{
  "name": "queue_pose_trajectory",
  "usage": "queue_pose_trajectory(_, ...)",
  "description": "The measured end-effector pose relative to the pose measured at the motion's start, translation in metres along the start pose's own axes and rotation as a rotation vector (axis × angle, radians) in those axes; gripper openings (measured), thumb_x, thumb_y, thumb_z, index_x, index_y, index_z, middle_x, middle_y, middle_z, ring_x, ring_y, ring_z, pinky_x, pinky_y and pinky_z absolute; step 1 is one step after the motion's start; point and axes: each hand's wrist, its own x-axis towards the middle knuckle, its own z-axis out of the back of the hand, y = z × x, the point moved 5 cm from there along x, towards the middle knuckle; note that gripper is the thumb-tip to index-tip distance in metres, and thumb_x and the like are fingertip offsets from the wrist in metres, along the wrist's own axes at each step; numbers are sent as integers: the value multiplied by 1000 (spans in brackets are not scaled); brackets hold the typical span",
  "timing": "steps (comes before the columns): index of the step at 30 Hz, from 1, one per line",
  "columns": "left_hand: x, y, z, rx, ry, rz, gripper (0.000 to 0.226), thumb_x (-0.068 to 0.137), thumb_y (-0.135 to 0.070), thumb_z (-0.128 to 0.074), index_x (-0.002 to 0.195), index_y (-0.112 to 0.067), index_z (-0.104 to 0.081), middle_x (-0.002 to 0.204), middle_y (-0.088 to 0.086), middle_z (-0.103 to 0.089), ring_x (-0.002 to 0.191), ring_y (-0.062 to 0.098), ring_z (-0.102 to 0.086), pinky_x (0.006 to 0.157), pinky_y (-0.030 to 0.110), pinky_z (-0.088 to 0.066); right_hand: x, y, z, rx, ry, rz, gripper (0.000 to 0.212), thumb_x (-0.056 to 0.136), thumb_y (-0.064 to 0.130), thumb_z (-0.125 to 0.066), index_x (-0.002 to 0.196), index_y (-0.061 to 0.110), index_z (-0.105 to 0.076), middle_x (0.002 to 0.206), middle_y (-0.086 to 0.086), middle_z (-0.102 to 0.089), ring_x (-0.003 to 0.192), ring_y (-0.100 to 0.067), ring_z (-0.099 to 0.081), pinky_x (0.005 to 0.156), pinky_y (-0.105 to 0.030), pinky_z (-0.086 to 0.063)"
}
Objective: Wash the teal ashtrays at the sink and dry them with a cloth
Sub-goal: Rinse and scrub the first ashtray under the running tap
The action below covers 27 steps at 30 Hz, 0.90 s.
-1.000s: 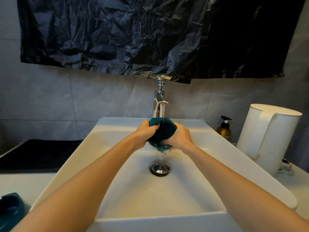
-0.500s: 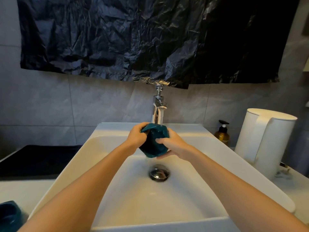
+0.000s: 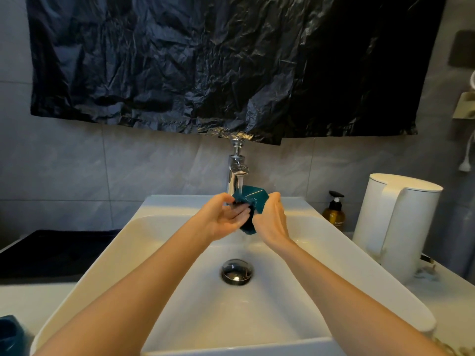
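The scene is dim, with warm light falling from the upper right onto the forearms and the right rim of the sink (image 3: 385,299). The basin's left inner wall lies in soft shadow. Small glints show on the tap (image 3: 235,173) and the drain (image 3: 237,272). The black sheet (image 3: 205,68) above reflects faint crinkled highlights on its left and goes nearly pure black on its right. Wide-angle distortion bows the sink edges and stretches the forearms toward the bottom corners. The hands and falling water are slightly blurred; the kettle (image 3: 395,227) at the right edge looks soft.
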Motion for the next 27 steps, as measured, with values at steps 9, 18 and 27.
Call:
queue_pose_trajectory(9, -8, -13, -4, -58, -15, -133, 16, 95, -10, -54, 101, 4, -58, 113, 18, -64, 119, 27, -56, 92, 35, -46, -7, 10, -18, 118, 202, 189, 47, 78, 6, -72, 101, 12, -31, 96, -5, -48, 83, -18, -54, 61, -25, -44)
queue_pose_trajectory(18, -2, -11, -4, 435, 124, -263, 31, 95, -21, -54, 120, -2, -56, 107, 11, -65, 100, 20, -61, 77, 25, -53, -10, 5, -26, 857, 506, -554, 58, 80, 69, -55, 121, 27, -50, 115, -11, -62, 100, -31, -63, 73, -50, -56)
queue_pose_trajectory(27, 6, 10, -12, 554, -63, -379, 34, 94, -45, -50, 114, -18, -58, 110, 8, -64, 105, 25, -60, 85, 37, -53, -25, 5, -29, 836, 491, -654, 57, 78, 74, -51, 100, 22, -63, 102, -8, -66, 92, -24, -60, 69, -40, -53)
